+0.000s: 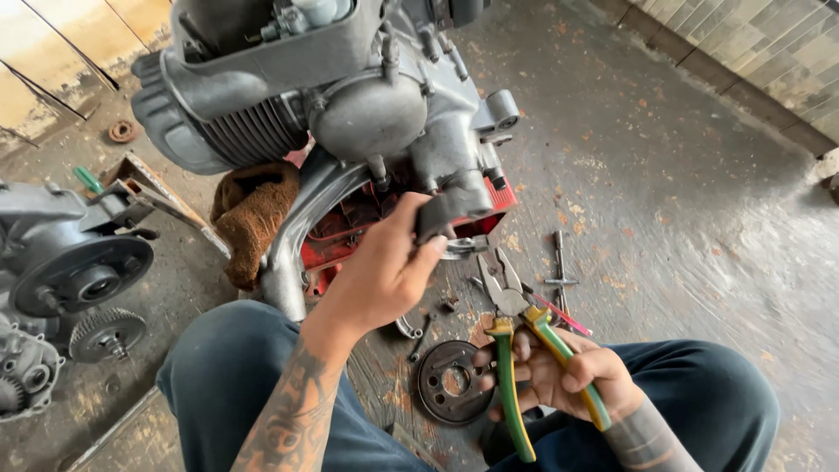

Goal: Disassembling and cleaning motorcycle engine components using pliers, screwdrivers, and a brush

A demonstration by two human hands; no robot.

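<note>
A grey engine block [350,96] with cooling fins stands in front of me on a red stand [345,232]. My left hand [384,267] reaches up to the engine's lower mount and grips a small dark part [434,218] there. My right hand [568,371] rests near my knee and holds pliers [511,350] with green and yellow handles, jaws open and pointing toward the engine. A round dark metal plate [447,383] lies on the floor just left of that hand.
A second engine casing with gears [65,280] sits at the left. A brown rag [253,214] lies under the engine. A T-shaped tool [559,271] and small metal bits lie on the grimy concrete floor [682,192]. A tiled wall [769,52] is at the top right.
</note>
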